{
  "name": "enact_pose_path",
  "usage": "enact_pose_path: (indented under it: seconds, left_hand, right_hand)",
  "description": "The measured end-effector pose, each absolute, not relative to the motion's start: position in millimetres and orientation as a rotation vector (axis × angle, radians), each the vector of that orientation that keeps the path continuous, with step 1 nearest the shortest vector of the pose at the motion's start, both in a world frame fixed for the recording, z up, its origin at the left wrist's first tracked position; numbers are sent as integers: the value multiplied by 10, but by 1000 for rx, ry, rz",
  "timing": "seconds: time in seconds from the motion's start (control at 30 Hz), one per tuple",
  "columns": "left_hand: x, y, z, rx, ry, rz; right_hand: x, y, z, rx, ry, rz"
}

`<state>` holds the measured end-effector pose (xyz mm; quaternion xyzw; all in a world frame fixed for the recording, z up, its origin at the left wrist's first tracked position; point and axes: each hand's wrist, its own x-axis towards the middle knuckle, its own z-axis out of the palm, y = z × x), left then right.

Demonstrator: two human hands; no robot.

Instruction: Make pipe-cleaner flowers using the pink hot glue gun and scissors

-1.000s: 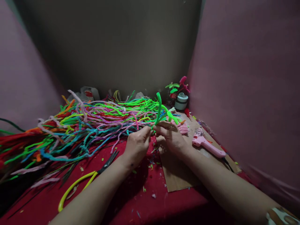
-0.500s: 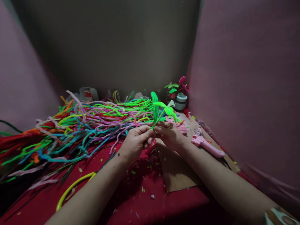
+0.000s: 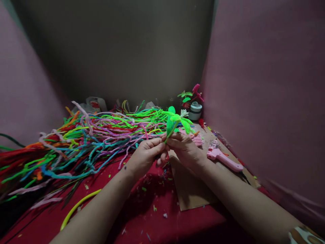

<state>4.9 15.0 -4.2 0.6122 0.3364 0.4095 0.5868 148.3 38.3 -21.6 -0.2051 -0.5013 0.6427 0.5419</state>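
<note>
My left hand [image 3: 149, 151] and right hand [image 3: 185, 149] are together, pinching a green fuzzy flower [image 3: 175, 118] by its stem above the worktop [image 3: 138, 213]; its lower end seems hidden between them. Fuzzy strands [image 3: 101, 142] lie nearby.

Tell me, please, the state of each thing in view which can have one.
Bright green fuzzy flower with pale tufted centre: held up.
Left hand: pinching the flower's lower end.
Right hand: pinching there too.
Multicoloured fuzzy strands: heaped loosely.
Pink plastic glue gun: lying down, not held.
Flat brown cardboard sheet: partly covered.
Pale round container: upright.
Yellow curved handle: partly hidden.
</note>
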Motion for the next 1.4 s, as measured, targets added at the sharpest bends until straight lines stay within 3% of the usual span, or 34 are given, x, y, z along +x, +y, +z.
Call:
enact_pose_path:
  seconds: [0.13, 0.27, 0.8, 0.93, 1.23, 1.4]
  left_hand:
    - [80, 138, -138, 2026, 1271, 1196]
    - [63, 136, -211, 2259, 1415, 1261]
    - [65, 132, -46, 1013, 660, 949]
    - [48, 119, 2, 936, 572, 852]
    - [111, 96, -173, 2092, 1398, 1249]
    - [90, 132, -164, 1895, 1320, 1198]
  right_hand:
    - [1449, 359, -267, -576, -1100, 1523]
    - [1437, 317, -253, -653, -1126, 1426]
    - [1505, 408, -213, -359, -1228, 1684]
    - [1506, 385, -218, -352, -1244, 1592]
    - [1456, 310, -203, -683, -1248, 1267]
    - [1461, 281, -155, -690, -1336, 1258]
